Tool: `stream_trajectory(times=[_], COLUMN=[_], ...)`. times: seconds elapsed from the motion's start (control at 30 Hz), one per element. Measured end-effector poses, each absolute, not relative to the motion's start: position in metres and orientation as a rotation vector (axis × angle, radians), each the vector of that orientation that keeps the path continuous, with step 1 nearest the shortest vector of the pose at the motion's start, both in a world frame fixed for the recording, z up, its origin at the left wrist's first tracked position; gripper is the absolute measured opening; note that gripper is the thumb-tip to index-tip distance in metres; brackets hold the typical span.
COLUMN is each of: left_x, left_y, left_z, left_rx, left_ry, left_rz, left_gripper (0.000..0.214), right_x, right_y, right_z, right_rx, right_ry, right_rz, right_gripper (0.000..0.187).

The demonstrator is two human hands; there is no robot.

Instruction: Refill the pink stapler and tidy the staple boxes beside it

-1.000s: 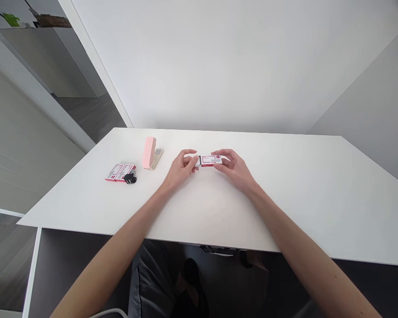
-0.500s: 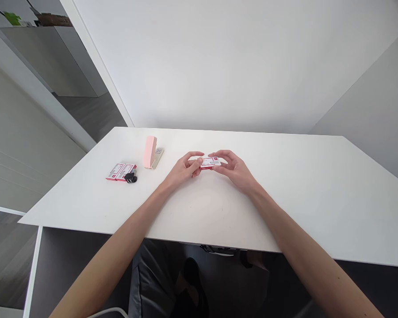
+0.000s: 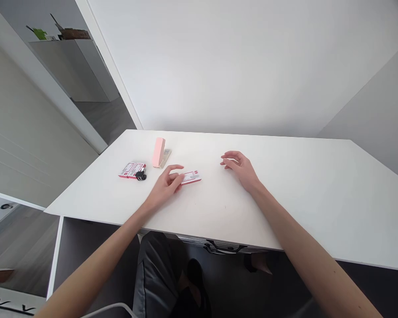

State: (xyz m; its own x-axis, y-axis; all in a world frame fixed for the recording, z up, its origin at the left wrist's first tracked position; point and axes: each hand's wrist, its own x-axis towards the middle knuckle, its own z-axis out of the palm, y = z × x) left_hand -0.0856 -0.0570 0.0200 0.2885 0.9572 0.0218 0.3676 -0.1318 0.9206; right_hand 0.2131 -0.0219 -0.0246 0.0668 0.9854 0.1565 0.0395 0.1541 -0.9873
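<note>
A small red-and-white box [image 3: 192, 177] lies flat on the white table [image 3: 285, 198]. My left hand [image 3: 167, 184] rests on the table with its fingertips on the box's left end, fingers loosely stretched. My right hand [image 3: 240, 168] hovers to the right of the box, apart from it, with fingers spread and nothing in it. A pink stapler [image 3: 159, 153] stands behind my left hand. Two more red-and-white boxes [image 3: 132, 170] lie further left, with a black clip [image 3: 141, 176] beside them.
The table's near edge runs across the lower frame, with a dark chair and my lap below it. A white wall stands behind the table. A shelf with small items sits at the upper left.
Both hands held the box between them a second ago. Now the box lies on the table to the left under my left fingertips, and my right hand has let go. The view shifted slightly.
</note>
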Motion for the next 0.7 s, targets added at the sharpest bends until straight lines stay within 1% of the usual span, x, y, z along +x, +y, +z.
stream_trajectory(times=[0.13,0.23,0.3,0.37,0.43,0.5,0.6,0.7], left_x=[-0.154,-0.196,-0.210,-0.209,-0.197,-0.177,-0.144,-0.115], left_y=[-0.079,-0.083,-0.085,-0.088,-0.092,-0.096,-0.097,-0.087], left_z=[0.036,0.049,0.054,0.055,0.051,0.042,0.027,0.011], left_rx=[1.653,1.610,1.634,1.750,1.945,2.136,2.359,2.521], left_ry=[1.462,1.740,2.011,2.162,2.112,1.949,1.640,1.399], left_rz=[0.740,0.699,0.738,0.847,0.908,0.829,0.644,0.680], left_gripper=[0.055,0.059,0.055,0.045,0.035,0.029,0.026,0.029], right_x=[0.211,0.211,0.212,0.214,0.215,0.216,0.216,0.215], right_y=[-0.023,-0.022,-0.021,-0.021,-0.022,-0.023,-0.025,-0.025], right_z=[-0.025,-0.026,-0.028,-0.030,-0.030,-0.030,-0.028,-0.028], right_rx=[-1.183,-1.212,-1.224,-1.228,-1.234,-1.241,-1.254,-1.259], right_ry=[-1.255,-1.235,-1.225,-1.222,-1.226,-1.234,-1.242,-1.245], right_rz=[1.010,0.992,0.984,0.981,0.980,0.980,0.978,0.978], right_gripper=[0.034,0.031,0.030,0.028,0.027,0.027,0.025,0.023])
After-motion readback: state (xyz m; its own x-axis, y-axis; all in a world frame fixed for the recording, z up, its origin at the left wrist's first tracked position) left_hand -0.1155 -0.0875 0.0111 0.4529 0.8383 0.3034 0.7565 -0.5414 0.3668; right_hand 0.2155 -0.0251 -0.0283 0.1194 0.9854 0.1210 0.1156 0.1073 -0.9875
